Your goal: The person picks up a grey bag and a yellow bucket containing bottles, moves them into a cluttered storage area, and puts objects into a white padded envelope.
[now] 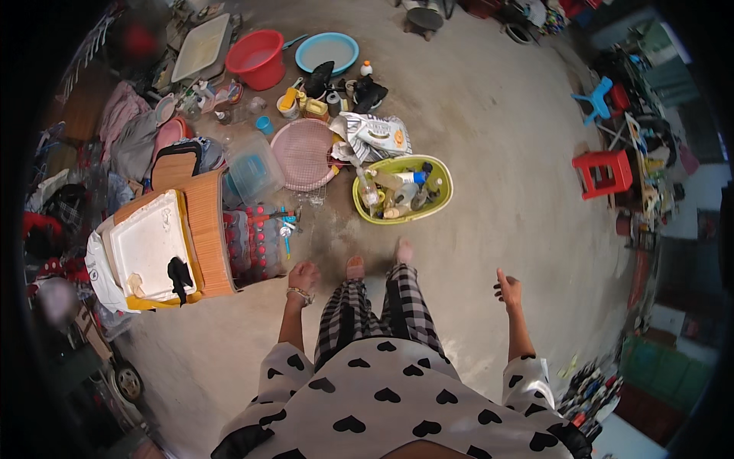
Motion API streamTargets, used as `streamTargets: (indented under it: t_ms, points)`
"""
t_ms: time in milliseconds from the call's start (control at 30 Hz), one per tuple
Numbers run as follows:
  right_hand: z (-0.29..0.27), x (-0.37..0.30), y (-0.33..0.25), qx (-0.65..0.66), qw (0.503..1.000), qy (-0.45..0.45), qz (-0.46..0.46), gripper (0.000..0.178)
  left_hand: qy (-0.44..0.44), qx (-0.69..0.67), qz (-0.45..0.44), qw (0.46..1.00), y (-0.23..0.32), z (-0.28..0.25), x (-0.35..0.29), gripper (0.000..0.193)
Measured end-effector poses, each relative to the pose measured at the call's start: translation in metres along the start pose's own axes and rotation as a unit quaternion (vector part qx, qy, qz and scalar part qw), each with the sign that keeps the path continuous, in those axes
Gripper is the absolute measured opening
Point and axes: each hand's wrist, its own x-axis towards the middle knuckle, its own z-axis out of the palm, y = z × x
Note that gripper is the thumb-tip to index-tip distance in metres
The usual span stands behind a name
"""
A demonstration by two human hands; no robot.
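Note:
Both my arms hang out at my sides, away from my body. My left hand point(303, 277), with a bracelet at its wrist, has its fingers curled in and shows nothing in them. It is nearest to a pack of red-capped bottles point(252, 241) beside the carton, without touching it. My right hand point(508, 291) hangs over bare floor with one digit stretched out, the others loosely bent, and holds nothing. Ahead of my feet stands a yellow-green tub point(401, 217) filled with several bottles point(388, 180).
A carton point(206, 229) with a white foam lid point(149, 245) stands at the left. Beyond lie a pink basket point(302, 153), a white printed sack point(378, 134), a red basin point(256, 61) and a blue basin point(327, 52). A red stool point(604, 172) stands at the right.

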Motion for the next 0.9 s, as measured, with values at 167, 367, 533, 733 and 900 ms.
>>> streamTargets:
  t_ms: [167,367,533,733,900]
  points:
    - [0.053,0.125,-0.153,-0.088,0.984,-0.076,-0.135,0.060,0.130,-0.040,-0.021,0.990,0.032,0.008,0.004,0.029]
    - [0.135,0.209,-0.311,-0.142,0.927,-0.121,-0.324,0.056,0.232,-0.168,-0.221,0.932,-0.049,0.028,-0.033,0.029]
    - [0.222,0.192,-0.421,-0.158,0.921,-0.211,-0.285,0.060,0.234,-0.211,-0.384,0.868,-0.112,0.019,-0.038,0.025]
    - [0.320,0.231,-0.465,-0.182,0.923,-0.240,-0.239,0.076,0.231,-0.090,-0.279,0.928,-0.022,0.030,0.088,0.025]
    - [0.430,0.281,-0.487,-0.279,0.864,-0.216,-0.359,0.074,0.231,-0.110,-0.240,0.936,0.060,0.018,0.145,0.027]
